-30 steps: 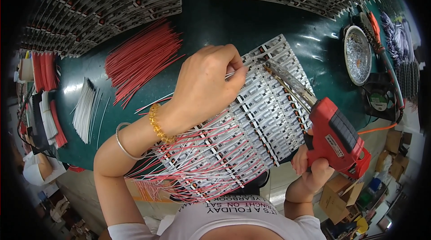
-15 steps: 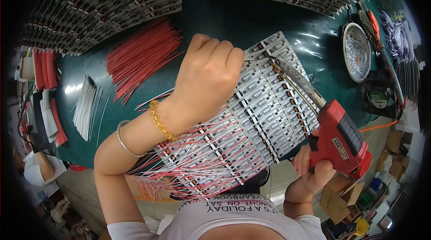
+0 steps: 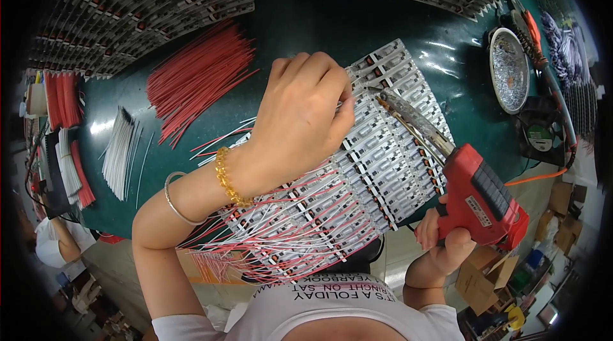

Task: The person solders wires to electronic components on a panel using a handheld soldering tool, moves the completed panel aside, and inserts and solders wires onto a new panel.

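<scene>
My left hand (image 3: 303, 111) is closed above the upper part of a panel of small grey circuit modules (image 3: 399, 108). Its fingertips are pinched together, and whatever sits between them is too small and hidden to name. My right hand (image 3: 444, 239) grips the handle of a red soldering gun (image 3: 479, 197). The gun's long metal nose reaches up and left over the panel, its tip close to my left fingers. Many red and white wires (image 3: 274, 229) trail from the panel's lower left part. More wire ends stick out beside my left wrist.
Loose red wires (image 3: 198, 79) and white wires (image 3: 118, 156) lie on the green table (image 3: 274, 28) at left. Stacked module panels (image 3: 147, 9) stand at the back. To the right are a round metal dish (image 3: 509, 73), a small black fan (image 3: 539, 133) and an orange cable (image 3: 536, 178).
My left hand has turned slightly, and its thumb side now shows. The soldering gun's tip has shifted a little left and down. A pale wire-like end seen at my fingertips is no longer plain.
</scene>
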`<state>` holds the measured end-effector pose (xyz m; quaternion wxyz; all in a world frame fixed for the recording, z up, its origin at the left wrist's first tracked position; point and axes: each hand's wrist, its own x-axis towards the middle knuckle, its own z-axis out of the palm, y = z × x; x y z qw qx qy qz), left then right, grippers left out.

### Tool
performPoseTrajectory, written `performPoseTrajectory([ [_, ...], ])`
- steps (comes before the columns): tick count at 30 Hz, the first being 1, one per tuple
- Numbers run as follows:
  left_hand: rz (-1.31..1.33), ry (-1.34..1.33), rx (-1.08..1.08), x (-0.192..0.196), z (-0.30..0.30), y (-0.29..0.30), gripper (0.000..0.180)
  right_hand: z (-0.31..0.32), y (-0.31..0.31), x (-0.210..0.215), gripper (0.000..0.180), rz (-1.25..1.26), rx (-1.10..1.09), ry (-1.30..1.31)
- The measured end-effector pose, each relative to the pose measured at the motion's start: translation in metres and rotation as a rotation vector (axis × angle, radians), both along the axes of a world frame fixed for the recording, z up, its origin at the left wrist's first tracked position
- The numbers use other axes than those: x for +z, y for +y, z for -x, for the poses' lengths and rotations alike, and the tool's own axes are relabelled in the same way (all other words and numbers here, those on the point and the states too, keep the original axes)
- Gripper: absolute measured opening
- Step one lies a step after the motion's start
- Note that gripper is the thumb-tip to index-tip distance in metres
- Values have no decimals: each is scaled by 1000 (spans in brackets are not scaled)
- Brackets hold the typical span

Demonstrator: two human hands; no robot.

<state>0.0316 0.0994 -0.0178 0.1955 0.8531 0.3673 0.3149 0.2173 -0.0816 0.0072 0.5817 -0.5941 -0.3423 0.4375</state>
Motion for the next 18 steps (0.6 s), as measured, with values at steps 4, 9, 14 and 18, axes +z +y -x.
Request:
performPoseTrajectory([
  [4, -6, 7, 4, 0, -1, 0, 11, 0, -1, 0, 71, 41, 4, -42],
  [9, -12, 0, 10, -1, -4, 1, 11, -3, 0, 1, 78, -16, 12, 7],
  [14, -25, -22, 8, -2, -3, 2, 10, 0, 0, 2, 83, -27, 29, 2],
  [18, -83, 12, 38, -5, 9, -1, 12, 6, -3, -5, 81, -105, 72, 98],
])
